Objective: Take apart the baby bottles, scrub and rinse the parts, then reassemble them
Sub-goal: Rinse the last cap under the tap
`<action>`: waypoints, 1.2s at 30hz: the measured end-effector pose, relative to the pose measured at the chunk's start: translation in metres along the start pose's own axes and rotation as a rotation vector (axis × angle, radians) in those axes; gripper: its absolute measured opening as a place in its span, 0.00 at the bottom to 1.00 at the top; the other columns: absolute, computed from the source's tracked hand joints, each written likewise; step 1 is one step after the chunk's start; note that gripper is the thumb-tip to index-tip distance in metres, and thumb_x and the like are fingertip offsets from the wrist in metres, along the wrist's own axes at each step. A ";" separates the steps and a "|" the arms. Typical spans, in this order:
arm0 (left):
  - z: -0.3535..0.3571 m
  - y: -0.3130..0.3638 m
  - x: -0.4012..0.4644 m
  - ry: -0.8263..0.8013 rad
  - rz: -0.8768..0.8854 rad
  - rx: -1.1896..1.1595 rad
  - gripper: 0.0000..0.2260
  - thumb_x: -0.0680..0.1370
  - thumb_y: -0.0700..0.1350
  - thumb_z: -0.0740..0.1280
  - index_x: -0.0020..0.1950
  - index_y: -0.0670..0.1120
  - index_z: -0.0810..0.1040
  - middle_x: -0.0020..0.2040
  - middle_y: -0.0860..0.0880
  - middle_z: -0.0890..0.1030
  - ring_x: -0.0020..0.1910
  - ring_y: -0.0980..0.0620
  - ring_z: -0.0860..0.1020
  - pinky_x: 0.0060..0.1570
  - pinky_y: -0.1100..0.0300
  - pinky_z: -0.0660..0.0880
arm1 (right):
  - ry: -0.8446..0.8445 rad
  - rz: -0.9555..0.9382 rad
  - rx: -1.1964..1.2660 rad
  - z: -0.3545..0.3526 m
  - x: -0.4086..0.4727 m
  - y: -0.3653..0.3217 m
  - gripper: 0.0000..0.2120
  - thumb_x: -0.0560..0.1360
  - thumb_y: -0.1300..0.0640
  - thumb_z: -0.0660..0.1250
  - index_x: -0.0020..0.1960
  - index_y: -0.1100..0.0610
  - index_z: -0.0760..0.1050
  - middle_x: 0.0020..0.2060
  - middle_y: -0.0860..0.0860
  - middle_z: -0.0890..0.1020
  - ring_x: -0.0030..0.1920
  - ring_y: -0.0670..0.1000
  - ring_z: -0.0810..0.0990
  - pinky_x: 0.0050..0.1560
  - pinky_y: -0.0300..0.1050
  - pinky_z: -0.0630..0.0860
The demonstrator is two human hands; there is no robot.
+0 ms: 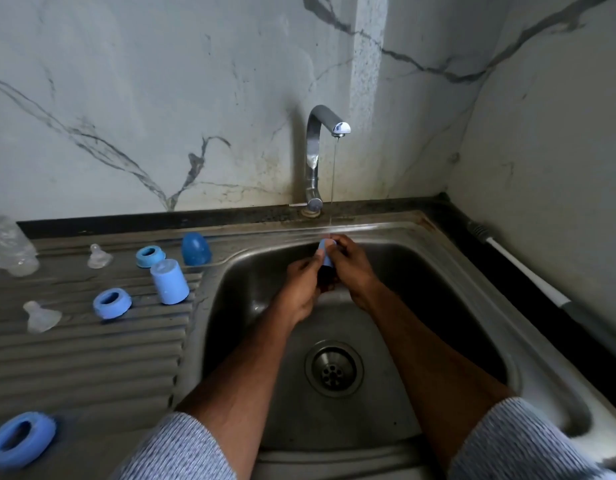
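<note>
Over the steel sink [420, 271], my left hand [301, 285] and my right hand [351, 268] both grip a small blue bottle part [325, 252] under a thin stream of water from the tap [320, 150]. Something dark sits between my palms below the blue part; what it is I cannot tell. On the ribbed drainboard lie a blue bottle body [169, 281], a dark blue dome cap [195, 249], three blue collar rings [149, 256] [112, 303] [21, 439] and two clear teats [99, 257] [40, 317].
A clear crumpled plastic bottle [10, 245] lies at the drainboard's far left. The drain [333, 368] is in the basin's middle. A white and grey handle [528, 271] lies along the dark counter edge to the right. Marble-patterned walls stand behind and to the right.
</note>
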State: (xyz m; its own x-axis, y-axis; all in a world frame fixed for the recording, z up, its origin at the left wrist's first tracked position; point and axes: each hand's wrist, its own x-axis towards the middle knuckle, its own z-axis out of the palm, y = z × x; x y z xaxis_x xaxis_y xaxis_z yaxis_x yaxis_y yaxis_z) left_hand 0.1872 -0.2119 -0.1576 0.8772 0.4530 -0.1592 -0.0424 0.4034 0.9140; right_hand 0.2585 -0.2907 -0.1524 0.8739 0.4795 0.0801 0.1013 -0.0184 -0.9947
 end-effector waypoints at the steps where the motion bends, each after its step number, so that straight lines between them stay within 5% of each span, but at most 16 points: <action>1: 0.001 0.002 -0.002 0.007 -0.029 -0.066 0.13 0.84 0.47 0.61 0.57 0.40 0.79 0.50 0.40 0.83 0.42 0.49 0.84 0.37 0.58 0.81 | -0.023 -0.011 -0.002 0.003 -0.001 0.000 0.08 0.83 0.55 0.62 0.61 0.49 0.77 0.56 0.55 0.81 0.58 0.56 0.80 0.56 0.50 0.81; 5: 0.004 0.009 -0.005 0.015 -0.124 -0.223 0.15 0.85 0.46 0.58 0.66 0.38 0.75 0.57 0.37 0.81 0.49 0.47 0.83 0.40 0.57 0.82 | -0.206 -0.012 0.142 -0.001 -0.004 0.002 0.16 0.80 0.55 0.67 0.65 0.42 0.74 0.63 0.57 0.76 0.61 0.58 0.79 0.60 0.57 0.80; 10: 0.012 0.005 -0.005 0.024 0.040 -0.078 0.13 0.85 0.42 0.58 0.63 0.37 0.76 0.52 0.39 0.82 0.46 0.47 0.83 0.44 0.58 0.81 | 0.116 0.002 0.116 0.015 -0.002 -0.003 0.11 0.83 0.51 0.63 0.61 0.55 0.76 0.53 0.57 0.81 0.56 0.57 0.81 0.52 0.47 0.80; 12: 0.013 0.002 -0.004 0.024 0.080 -0.005 0.12 0.85 0.43 0.58 0.61 0.39 0.77 0.53 0.37 0.82 0.51 0.41 0.82 0.50 0.52 0.79 | 0.215 0.005 0.122 0.018 0.001 -0.004 0.13 0.82 0.48 0.64 0.55 0.57 0.77 0.51 0.59 0.82 0.54 0.57 0.82 0.54 0.52 0.80; 15: 0.011 0.005 -0.006 0.029 -0.067 -0.040 0.18 0.86 0.50 0.53 0.58 0.39 0.77 0.44 0.39 0.81 0.35 0.46 0.79 0.34 0.57 0.77 | 0.202 0.105 0.170 0.007 0.002 -0.003 0.15 0.78 0.43 0.69 0.50 0.56 0.77 0.49 0.57 0.84 0.53 0.57 0.83 0.54 0.55 0.81; 18: 0.010 0.013 -0.006 -0.015 -0.200 -0.168 0.21 0.86 0.52 0.50 0.56 0.39 0.76 0.36 0.41 0.80 0.27 0.51 0.77 0.25 0.62 0.75 | -0.088 0.121 0.398 -0.013 0.005 -0.002 0.16 0.76 0.50 0.73 0.56 0.60 0.77 0.54 0.62 0.82 0.55 0.63 0.81 0.52 0.54 0.80; 21: 0.011 0.018 -0.006 0.009 -0.164 -0.208 0.19 0.86 0.52 0.51 0.59 0.40 0.75 0.40 0.41 0.82 0.32 0.49 0.80 0.29 0.60 0.78 | -0.221 0.111 0.467 -0.021 0.007 0.000 0.17 0.80 0.59 0.67 0.68 0.60 0.74 0.62 0.64 0.79 0.56 0.60 0.81 0.47 0.47 0.82; 27: 0.004 -0.001 0.000 -0.002 0.139 0.046 0.11 0.82 0.41 0.66 0.62 0.38 0.76 0.51 0.40 0.82 0.47 0.43 0.82 0.42 0.56 0.82 | 0.093 0.039 0.176 -0.009 0.008 0.001 0.08 0.81 0.57 0.67 0.59 0.55 0.80 0.55 0.59 0.84 0.59 0.61 0.82 0.60 0.57 0.80; 33: 0.004 0.008 -0.001 -0.019 -0.144 -0.251 0.16 0.85 0.49 0.58 0.65 0.40 0.76 0.50 0.41 0.82 0.42 0.49 0.83 0.38 0.60 0.81 | -0.262 0.056 0.317 -0.019 -0.004 -0.008 0.20 0.79 0.64 0.66 0.69 0.50 0.73 0.55 0.56 0.81 0.54 0.55 0.81 0.57 0.54 0.80; 36: 0.003 0.008 -0.003 -0.040 -0.158 -0.267 0.16 0.85 0.49 0.58 0.66 0.41 0.76 0.54 0.40 0.82 0.48 0.48 0.82 0.45 0.58 0.81 | -0.102 0.012 0.200 -0.008 -0.006 -0.009 0.15 0.81 0.57 0.66 0.67 0.52 0.74 0.57 0.57 0.79 0.58 0.59 0.80 0.60 0.58 0.79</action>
State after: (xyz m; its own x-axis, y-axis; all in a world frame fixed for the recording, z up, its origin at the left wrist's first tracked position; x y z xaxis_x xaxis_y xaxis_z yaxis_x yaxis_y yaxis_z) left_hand 0.1858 -0.2120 -0.1492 0.9010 0.3383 -0.2717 -0.0236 0.6634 0.7479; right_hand 0.2561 -0.3007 -0.1431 0.8206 0.5670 0.0717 -0.0135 0.1446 -0.9894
